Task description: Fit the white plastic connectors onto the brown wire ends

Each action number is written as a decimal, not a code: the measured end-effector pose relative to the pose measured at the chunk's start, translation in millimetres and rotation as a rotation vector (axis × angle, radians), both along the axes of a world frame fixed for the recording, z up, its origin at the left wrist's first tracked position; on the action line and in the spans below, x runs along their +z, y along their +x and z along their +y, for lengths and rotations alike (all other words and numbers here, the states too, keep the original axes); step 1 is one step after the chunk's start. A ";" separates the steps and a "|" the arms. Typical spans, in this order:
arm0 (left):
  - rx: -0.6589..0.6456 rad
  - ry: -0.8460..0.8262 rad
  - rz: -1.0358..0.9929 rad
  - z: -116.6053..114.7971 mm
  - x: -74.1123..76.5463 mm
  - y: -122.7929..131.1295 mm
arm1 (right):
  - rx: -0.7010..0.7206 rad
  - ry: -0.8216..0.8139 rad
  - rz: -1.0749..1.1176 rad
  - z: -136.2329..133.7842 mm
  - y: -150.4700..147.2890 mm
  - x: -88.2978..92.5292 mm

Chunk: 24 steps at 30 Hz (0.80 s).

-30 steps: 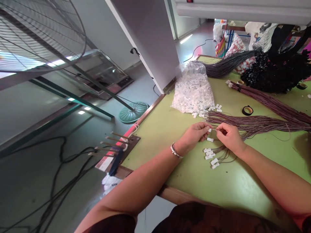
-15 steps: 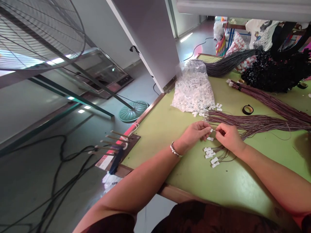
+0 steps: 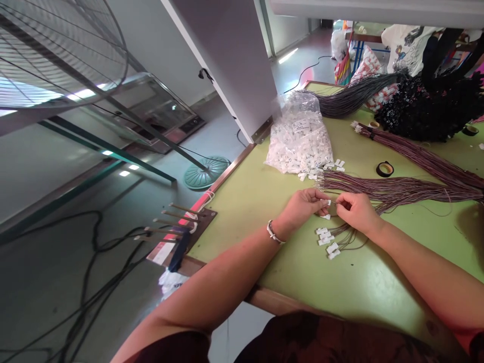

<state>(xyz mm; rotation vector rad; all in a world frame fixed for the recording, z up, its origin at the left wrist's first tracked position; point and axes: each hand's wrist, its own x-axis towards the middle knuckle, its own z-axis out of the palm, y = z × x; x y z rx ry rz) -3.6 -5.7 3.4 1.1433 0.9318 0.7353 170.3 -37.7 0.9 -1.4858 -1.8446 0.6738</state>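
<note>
My left hand point(image 3: 304, 205) pinches a small white connector housing point(image 3: 328, 202) between thumb and fingers. Facing it, my right hand point(image 3: 354, 210) is closed on a thin brown wire point(image 3: 335, 203), whose end points at the housing. Whether the wire tip sits inside the housing is too small to tell. Just below my left fingertips lies another white housing point(image 3: 325, 217). Nearer to me, several white housings joined to brown wires point(image 3: 325, 237) rest on the green table point(image 3: 242, 212). Beyond my hands stretches a loose bundle of brown wires point(image 3: 378, 187).
A clear bag of white housings point(image 3: 300, 138) stands behind my hands, with some spilled at its mouth. Tape point(image 3: 384, 169), a tied wire bundle point(image 3: 412, 151) and a black heap point(image 3: 419, 111) lie farther right. A pegged board point(image 3: 202, 229) sits at the left table edge.
The view has shifted slightly. The gap between my two hands looks nearly the same, and both keep their pinch on the housing and the wire.
</note>
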 end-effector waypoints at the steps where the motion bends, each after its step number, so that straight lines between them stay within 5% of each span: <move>1: -0.003 -0.002 0.005 0.3 0.0 -0.2 | 0.011 0.012 -0.001 0.2 0.2 -0.3; 14: -0.038 0.011 0.095 -3.6 2.7 7.3 | 0.006 0.094 -0.182 -1.5 -6.2 -1.9; 24: -0.151 0.088 0.214 -3.5 5.1 -4.9 | 0.102 -0.027 -0.120 1.5 1.5 3.9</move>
